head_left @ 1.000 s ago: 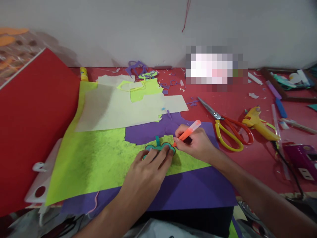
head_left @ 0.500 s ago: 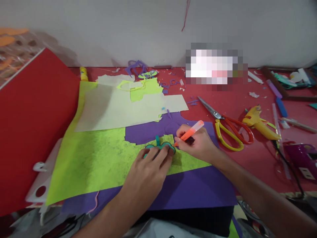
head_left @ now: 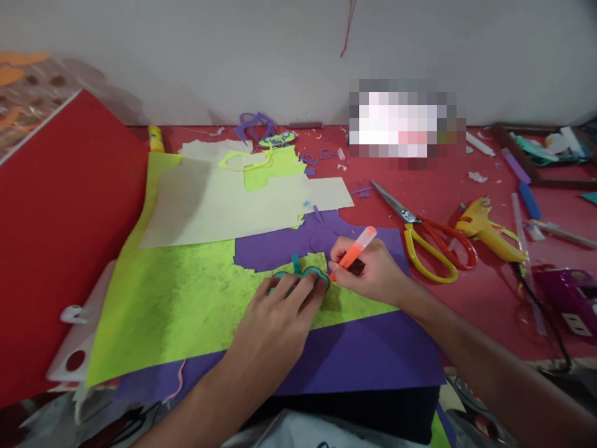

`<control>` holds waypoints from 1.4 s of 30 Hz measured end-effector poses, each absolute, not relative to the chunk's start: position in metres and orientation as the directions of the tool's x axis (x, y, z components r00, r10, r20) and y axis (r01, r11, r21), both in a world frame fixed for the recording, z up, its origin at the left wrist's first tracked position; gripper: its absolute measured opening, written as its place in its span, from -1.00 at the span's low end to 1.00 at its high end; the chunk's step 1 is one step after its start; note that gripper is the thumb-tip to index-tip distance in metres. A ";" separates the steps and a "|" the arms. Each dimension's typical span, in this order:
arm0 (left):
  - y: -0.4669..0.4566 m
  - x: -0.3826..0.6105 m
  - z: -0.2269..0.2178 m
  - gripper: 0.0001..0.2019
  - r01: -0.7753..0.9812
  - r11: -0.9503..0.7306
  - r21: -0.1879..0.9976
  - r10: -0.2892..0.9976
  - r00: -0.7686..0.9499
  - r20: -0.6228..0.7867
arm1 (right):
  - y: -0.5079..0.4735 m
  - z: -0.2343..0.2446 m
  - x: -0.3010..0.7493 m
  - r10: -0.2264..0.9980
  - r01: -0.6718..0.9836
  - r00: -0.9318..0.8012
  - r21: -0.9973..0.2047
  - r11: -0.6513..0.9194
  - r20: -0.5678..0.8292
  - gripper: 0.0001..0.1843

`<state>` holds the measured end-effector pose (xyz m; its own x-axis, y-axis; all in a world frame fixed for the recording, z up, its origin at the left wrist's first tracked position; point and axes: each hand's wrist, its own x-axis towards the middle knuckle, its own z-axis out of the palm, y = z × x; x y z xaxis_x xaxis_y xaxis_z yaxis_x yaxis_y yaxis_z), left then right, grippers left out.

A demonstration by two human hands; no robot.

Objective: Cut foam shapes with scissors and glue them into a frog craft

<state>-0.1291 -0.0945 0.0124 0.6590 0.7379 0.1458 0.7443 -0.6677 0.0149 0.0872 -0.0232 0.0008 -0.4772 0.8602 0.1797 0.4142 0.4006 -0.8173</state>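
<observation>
My left hand (head_left: 280,317) presses a small dark-green cutout (head_left: 314,272) with rounded lobes and a short tab down onto a lime-green sheet (head_left: 186,305). Its fingers are bent over the cutout and hide much of it. In my right hand (head_left: 368,270) is an orange felt-tip pen (head_left: 356,250) with a pale end, gripped like a pencil. The pen's tip is at the right edge of the cutout. Beneath the lime sheet lies a purple sheet (head_left: 364,354), which also shows above it.
Cream paper (head_left: 224,205) covers the sheet's far part. Scissors (head_left: 415,224), a yellow glue gun (head_left: 489,230) and a purple device (head_left: 571,298) lie to the right. Purple scraps (head_left: 256,127) are at the back. A red board (head_left: 65,236) leans at left, beside a white earbud (head_left: 72,314).
The pen has tilted more upright, and its tip has slid slightly down along the cutout's right edge. My left hand stays on the cutout.
</observation>
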 end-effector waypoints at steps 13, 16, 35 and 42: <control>-0.094 -0.129 0.013 -0.67 0.741 -0.671 0.021 0.734 0.660 0.163 | -0.023 0.001 0.088 0.873 0.424 -0.459 -0.824 0.375 0.161 -0.86; -0.094 -0.128 0.013 -0.66 0.742 -0.670 0.024 0.736 0.660 0.153 | -0.023 0.000 0.088 0.863 0.417 -0.480 -0.823 0.385 0.161 -0.86; -0.073 -0.148 0.001 -0.59 0.665 -0.673 0.325 0.729 0.670 0.140 | -0.027 0.004 0.087 0.821 0.355 -0.545 -0.839 0.412 0.172 -0.83; -0.070 -0.149 -0.008 -0.57 0.657 -0.609 0.445 0.773 0.618 0.145 | -0.029 0.004 0.086 0.810 0.351 -0.563 -0.840 0.413 0.163 -0.82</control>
